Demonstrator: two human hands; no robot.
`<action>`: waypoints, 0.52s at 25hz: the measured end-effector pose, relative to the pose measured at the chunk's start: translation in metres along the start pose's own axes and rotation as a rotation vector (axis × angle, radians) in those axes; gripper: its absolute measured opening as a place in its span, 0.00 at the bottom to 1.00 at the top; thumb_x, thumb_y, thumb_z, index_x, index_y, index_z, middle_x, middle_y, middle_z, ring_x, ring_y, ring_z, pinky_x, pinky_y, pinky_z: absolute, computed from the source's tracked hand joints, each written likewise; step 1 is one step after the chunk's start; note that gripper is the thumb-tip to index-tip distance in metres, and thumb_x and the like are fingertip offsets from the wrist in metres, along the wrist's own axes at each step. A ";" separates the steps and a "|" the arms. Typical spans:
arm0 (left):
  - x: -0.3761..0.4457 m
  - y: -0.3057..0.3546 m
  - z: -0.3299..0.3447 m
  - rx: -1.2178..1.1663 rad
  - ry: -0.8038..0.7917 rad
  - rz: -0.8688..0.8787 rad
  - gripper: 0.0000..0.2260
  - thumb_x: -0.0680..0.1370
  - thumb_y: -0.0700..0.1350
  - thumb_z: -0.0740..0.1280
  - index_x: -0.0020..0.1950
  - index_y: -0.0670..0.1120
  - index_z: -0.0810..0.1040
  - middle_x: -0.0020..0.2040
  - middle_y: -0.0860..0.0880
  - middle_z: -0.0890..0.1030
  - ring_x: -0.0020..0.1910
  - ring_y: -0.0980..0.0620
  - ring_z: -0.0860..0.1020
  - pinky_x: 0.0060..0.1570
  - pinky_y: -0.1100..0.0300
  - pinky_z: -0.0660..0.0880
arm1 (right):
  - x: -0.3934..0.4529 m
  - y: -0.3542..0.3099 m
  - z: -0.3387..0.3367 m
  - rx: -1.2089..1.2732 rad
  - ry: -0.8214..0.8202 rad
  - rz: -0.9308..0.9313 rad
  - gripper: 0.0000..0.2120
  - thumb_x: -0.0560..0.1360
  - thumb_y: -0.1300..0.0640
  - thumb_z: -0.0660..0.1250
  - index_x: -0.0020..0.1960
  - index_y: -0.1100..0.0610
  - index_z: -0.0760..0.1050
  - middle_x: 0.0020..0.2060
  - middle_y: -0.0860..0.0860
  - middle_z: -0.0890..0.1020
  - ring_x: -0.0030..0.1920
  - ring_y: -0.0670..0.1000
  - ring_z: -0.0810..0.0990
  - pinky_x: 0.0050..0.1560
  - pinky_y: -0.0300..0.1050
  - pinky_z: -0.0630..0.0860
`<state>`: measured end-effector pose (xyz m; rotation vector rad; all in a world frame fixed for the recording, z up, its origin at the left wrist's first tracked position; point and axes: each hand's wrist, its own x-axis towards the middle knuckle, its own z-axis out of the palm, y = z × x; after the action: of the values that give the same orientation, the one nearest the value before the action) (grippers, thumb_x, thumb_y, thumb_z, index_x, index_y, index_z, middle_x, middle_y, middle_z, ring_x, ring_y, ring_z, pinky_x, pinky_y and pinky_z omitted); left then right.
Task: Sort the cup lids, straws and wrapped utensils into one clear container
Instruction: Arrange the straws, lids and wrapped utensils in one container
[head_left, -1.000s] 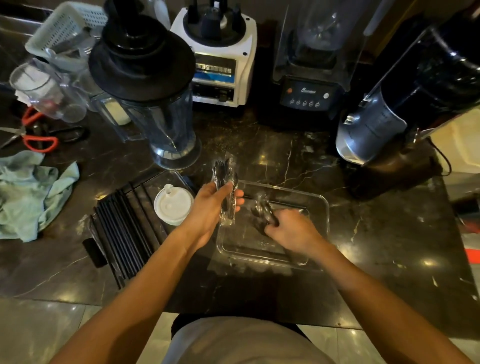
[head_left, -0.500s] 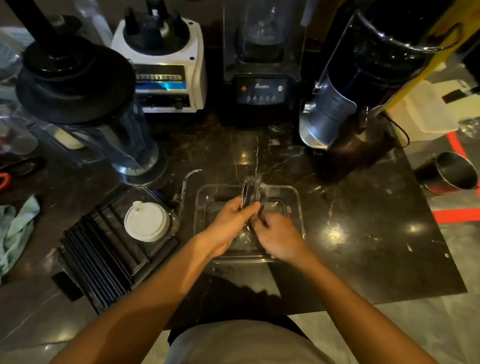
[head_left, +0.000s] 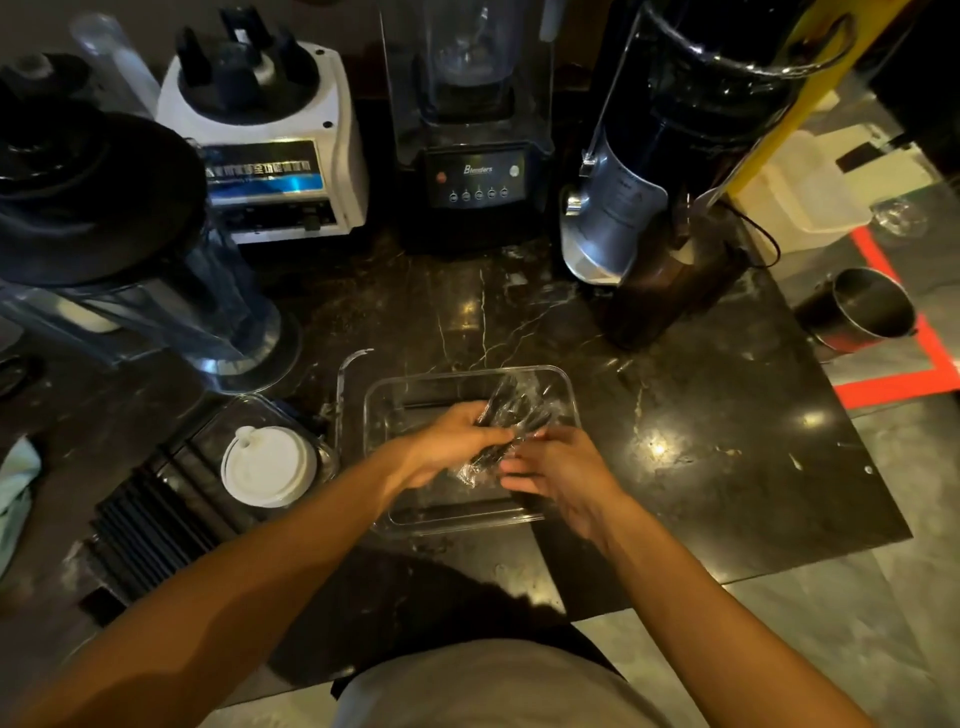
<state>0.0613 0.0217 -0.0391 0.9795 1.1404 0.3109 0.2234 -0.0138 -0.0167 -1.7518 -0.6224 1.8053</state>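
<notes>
A clear rectangular container (head_left: 563, 387) sits on the dark marble counter in front of me. Both hands are inside it. My left hand (head_left: 451, 447) grips black utensils in clear wrap (head_left: 511, 408), which lie tilted across the container's middle. My right hand (head_left: 558, 467) touches the wrap's near end with its fingertips; its grip is unclear. To the left, a white cup lid (head_left: 269, 465) rests on a second clear container (head_left: 249, 408). Black straws (head_left: 150, 525) lie in a row beside and under that one.
Blenders stand along the back: a dark jar (head_left: 104, 249) at left, a white base (head_left: 270, 156), a black unit (head_left: 475, 171). A silver and black grinder (head_left: 639, 208) stands right of them. A steel cup (head_left: 862, 309) sits past the counter's right edge. A green cloth (head_left: 15, 493) lies far left.
My left hand carried the wrapped utensils from above the container's left rim down into it. My right hand met it at the wrap. The view shifted right.
</notes>
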 end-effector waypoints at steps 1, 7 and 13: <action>0.003 0.000 -0.001 0.016 -0.026 -0.018 0.11 0.83 0.45 0.67 0.65 0.48 0.80 0.59 0.49 0.85 0.59 0.53 0.83 0.59 0.58 0.79 | 0.000 -0.001 0.000 0.025 0.018 0.003 0.06 0.82 0.68 0.63 0.56 0.63 0.78 0.45 0.58 0.86 0.40 0.51 0.86 0.39 0.44 0.85; 0.011 -0.009 -0.003 0.007 -0.125 -0.073 0.08 0.84 0.44 0.65 0.61 0.46 0.80 0.55 0.44 0.85 0.50 0.50 0.84 0.54 0.54 0.81 | 0.000 -0.002 0.002 -0.064 0.100 0.003 0.03 0.80 0.69 0.65 0.51 0.64 0.77 0.30 0.54 0.82 0.25 0.47 0.79 0.27 0.40 0.76; 0.020 -0.019 -0.005 0.151 -0.168 -0.070 0.09 0.79 0.39 0.69 0.60 0.43 0.78 0.47 0.44 0.82 0.43 0.50 0.81 0.40 0.59 0.79 | 0.003 0.001 0.005 -0.100 0.096 0.037 0.06 0.83 0.66 0.62 0.52 0.63 0.79 0.30 0.52 0.83 0.25 0.45 0.80 0.30 0.39 0.78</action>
<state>0.0609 0.0265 -0.0662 1.0753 1.0532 0.0850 0.2182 -0.0124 -0.0189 -1.9147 -0.6552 1.7297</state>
